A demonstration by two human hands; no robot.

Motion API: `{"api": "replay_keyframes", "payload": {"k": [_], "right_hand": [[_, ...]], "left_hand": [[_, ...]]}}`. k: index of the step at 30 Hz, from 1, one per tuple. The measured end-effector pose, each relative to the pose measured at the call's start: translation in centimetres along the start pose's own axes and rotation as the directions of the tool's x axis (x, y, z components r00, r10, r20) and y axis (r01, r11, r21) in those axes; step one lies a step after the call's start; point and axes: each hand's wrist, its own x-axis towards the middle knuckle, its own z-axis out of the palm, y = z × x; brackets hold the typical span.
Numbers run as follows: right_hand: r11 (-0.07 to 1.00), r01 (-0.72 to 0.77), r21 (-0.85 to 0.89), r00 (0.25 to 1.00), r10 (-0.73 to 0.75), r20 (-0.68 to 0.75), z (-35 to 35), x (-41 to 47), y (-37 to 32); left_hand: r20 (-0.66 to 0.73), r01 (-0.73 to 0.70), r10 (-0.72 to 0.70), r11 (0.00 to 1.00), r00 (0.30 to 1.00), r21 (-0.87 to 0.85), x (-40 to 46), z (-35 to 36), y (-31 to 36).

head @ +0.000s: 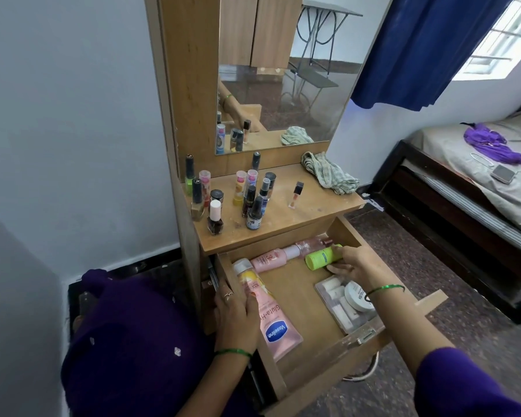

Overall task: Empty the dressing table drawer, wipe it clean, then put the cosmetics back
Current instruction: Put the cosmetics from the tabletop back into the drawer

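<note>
Over the open drawer (295,299), the right hand (348,263) gripped a green bottle (322,258); the left hand (236,316) apparently held a Vaseline tube (268,308).

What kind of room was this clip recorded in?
Most likely a home bedroom: a wooden dressing table with a mirror and nail polish bottles on top, a bed to the right, and a blue curtain at the window.

A matt, scuffed light-wood dressing table (322,203) with an open wooden drawer (301,299) holds a glossy pink plastic lotion tube (271,320), a smooth lime-green plastic bottle (321,258) and a crumpled checked cotton cloth (328,173); the mirror (283,85) is smeared.
</note>
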Motion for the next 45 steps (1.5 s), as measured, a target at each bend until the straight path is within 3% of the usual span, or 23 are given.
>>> {"api": "replay_keyframes", "payload": {"k": [3, 7, 10, 12, 20, 29, 33, 38, 42, 44, 45], "right_hand": [[0.996, 0.058, -0.068, 0.998, -0.059, -0.009, 0.3, 0.2, 0.4], [0.932, 0.166, -0.323, 0.986, -0.167, 0.024, 0.7, -0.1, 1.2], [0.706, 0.215, -0.674, 0.966, -0.254, 0.042, 1.3, -0.7, 1.6], [0.605, 0.239, -0.759, 0.953, -0.296, 0.064, 1.8, -1.3, 1.7], [0.562, 0.347, -0.751, 0.894, -0.440, 0.085, 1.5, -0.9, 1.5], [0.442, 0.421, -0.792, 0.836, -0.528, 0.150, 0.5, -0.3, 0.9], [0.367, 0.494, -0.788, 0.754, -0.632, 0.178, 0.3, -1.1, -1.1], [0.304, 0.690, -0.657, 0.556, -0.804, 0.212, 2.2, -4.9, -5.0], [0.312, 0.778, -0.545, 0.484, -0.852, 0.202, 3.4, -7.1, -6.8], [0.335, 0.729, -0.596, 0.510, -0.847, 0.148, 2.5, -7.5, -7.4], [0.343, 0.665, -0.663, 0.561, -0.816, 0.140, 1.7, -7.6, -7.5]], "left_hand": [[-0.008, -0.015, 0.015, 1.000, 1.000, 0.003, 0.0, 0.0, -0.1], [-0.010, -0.003, 0.003, 1.000, 1.000, 0.000, 0.0, 0.1, -0.2], [-0.016, -0.003, 0.002, 1.000, 1.000, -0.012, 0.0, 0.1, -0.2], [-0.019, -0.008, 0.008, 1.000, 1.000, -0.009, -0.1, 0.1, -0.1], [-0.012, -0.016, 0.016, 1.000, 1.000, 0.012, -0.2, -0.1, 0.0], [0.000, 0.007, -0.007, 1.000, 1.000, -0.002, -0.3, -0.1, 0.2], [0.005, 0.007, -0.007, 1.000, 1.000, 0.015, -0.2, -0.1, 0.0], [-0.002, 0.002, -0.002, 1.000, 1.000, 0.020, -0.1, -0.1, 0.1], [0.010, 0.004, -0.004, 1.000, 1.000, 0.011, -0.1, -0.2, 0.0], [0.011, 0.020, -0.020, 1.000, 1.000, 0.014, 0.1, -0.2, 0.0], [0.009, 0.024, -0.024, 1.000, 1.000, 0.017, 0.1, -0.2, -0.1]]}}
